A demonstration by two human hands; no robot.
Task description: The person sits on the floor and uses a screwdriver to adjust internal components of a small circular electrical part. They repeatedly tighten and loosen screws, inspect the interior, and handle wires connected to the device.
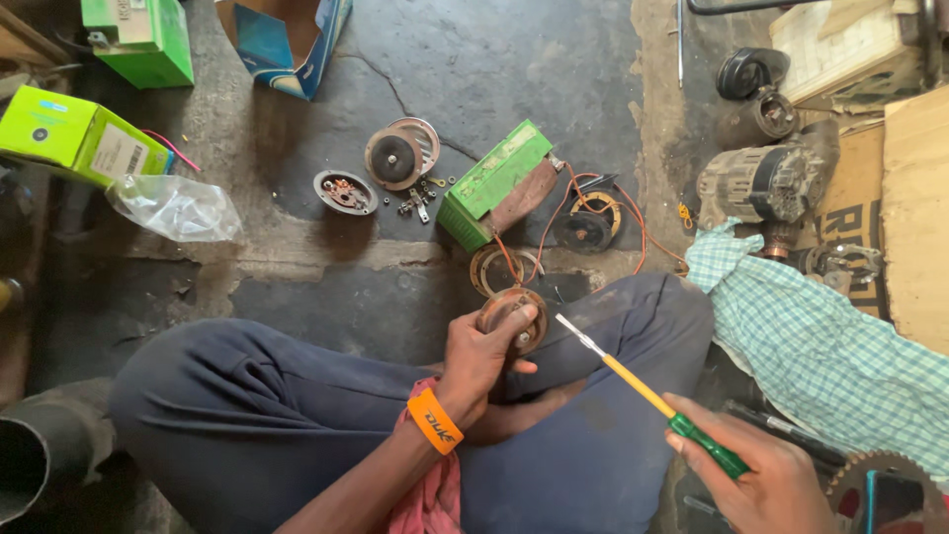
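Rusty round metal disc part [513, 314] at frame centre, my left hand [478, 362] grip clenched around it. My right hand [766, 473], lower right, grasping yellow-shafted green-handled screwdriver [647, 396], tip near disc.

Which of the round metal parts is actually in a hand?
The brown disc above the knee: the left hand grips it, thumb over its face. The two discs further off lie untouched on the floor. The right hand holds a screwdriver.
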